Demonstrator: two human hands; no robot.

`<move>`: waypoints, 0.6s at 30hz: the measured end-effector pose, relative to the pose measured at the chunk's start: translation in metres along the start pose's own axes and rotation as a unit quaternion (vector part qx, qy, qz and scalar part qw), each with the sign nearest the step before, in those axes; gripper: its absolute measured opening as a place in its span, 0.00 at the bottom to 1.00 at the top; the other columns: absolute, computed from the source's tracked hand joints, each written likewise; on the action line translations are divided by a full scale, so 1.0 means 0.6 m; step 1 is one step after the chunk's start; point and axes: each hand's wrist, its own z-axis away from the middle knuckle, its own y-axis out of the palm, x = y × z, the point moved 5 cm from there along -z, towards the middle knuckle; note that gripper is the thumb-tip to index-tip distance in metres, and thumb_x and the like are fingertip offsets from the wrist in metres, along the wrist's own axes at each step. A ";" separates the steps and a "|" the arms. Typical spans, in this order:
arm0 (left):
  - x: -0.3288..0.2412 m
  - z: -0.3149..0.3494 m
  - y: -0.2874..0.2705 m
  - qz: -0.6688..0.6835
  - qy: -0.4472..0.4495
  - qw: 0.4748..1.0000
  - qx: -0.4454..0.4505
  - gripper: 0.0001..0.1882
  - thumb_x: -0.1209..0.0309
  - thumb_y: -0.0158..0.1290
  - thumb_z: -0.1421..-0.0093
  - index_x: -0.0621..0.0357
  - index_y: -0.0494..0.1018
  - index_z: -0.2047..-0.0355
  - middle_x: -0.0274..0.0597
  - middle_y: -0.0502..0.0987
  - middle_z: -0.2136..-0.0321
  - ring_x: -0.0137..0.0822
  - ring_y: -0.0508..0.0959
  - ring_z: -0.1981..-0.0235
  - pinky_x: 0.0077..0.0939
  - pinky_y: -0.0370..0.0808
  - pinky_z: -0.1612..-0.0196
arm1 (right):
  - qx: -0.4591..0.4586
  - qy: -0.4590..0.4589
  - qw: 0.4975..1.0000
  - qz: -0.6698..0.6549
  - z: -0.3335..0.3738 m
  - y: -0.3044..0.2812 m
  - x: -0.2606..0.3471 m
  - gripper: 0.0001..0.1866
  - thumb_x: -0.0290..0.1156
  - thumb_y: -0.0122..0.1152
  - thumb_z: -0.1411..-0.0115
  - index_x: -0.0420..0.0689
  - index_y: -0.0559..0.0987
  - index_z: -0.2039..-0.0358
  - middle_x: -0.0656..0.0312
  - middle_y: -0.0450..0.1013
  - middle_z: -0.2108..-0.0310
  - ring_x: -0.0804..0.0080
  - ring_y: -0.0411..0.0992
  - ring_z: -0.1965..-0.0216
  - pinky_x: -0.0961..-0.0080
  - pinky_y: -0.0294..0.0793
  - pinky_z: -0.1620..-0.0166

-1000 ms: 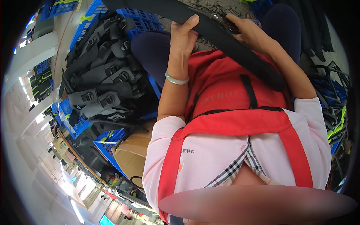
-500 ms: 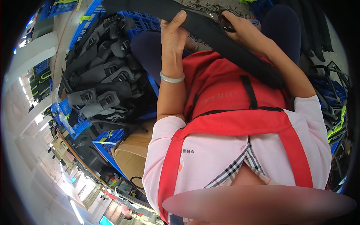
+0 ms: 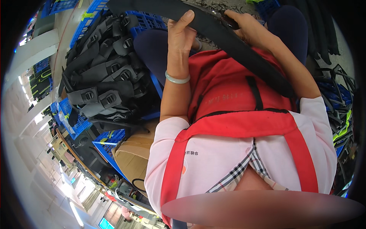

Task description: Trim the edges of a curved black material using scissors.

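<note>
A long, wide black padded strap runs slantwise across the top of the view, its lower end lying over the red apron near my right forearm. My left hand is closed on the strap, the thumb lying on top and the fingers beneath it. In my right hand is a pair of dark-handled scissors, gripped along the strap's far edge. Their metal blades reach left along that edge, partly hidden by the strap.
At the left a blue crate is heaped with black straps bearing buckles. A cardboard box stands below it. Black offcuts litter the floor ahead. More black straps and lime-green strips lie at the right.
The strap and my left hand have shifted slightly to the right. My right hand has moved a little too, still gripping the scissors.
</note>
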 end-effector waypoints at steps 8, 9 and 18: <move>-0.026 -0.014 0.000 0.042 -0.010 0.999 0.016 0.18 0.80 0.59 0.45 0.58 0.74 0.52 0.42 0.78 0.56 0.40 0.78 0.53 0.37 0.73 0.45 | 0.032 0.068 0.997 0.020 0.007 -0.003 -0.018 0.18 0.35 0.61 0.42 0.40 0.71 0.55 0.43 0.75 0.67 0.47 0.75 0.64 0.62 0.72 0.61; -0.029 -0.018 -0.008 0.020 -0.002 1.000 -0.008 0.18 0.80 0.59 0.45 0.58 0.74 0.53 0.41 0.78 0.57 0.39 0.78 0.53 0.37 0.73 0.45 | -0.006 0.021 1.000 0.019 0.007 0.006 -0.029 0.18 0.37 0.61 0.41 0.40 0.72 0.56 0.44 0.75 0.68 0.45 0.74 0.63 0.61 0.72 0.61; -0.013 -0.009 0.011 -0.012 0.002 1.000 -0.022 0.12 0.82 0.59 0.46 0.57 0.74 0.62 0.37 0.77 0.68 0.37 0.78 0.64 0.33 0.76 0.55 | 0.020 0.021 0.999 0.038 -0.011 -0.012 0.007 0.26 0.37 0.65 0.45 0.38 0.65 0.53 0.40 0.72 0.63 0.40 0.72 0.59 0.58 0.70 0.58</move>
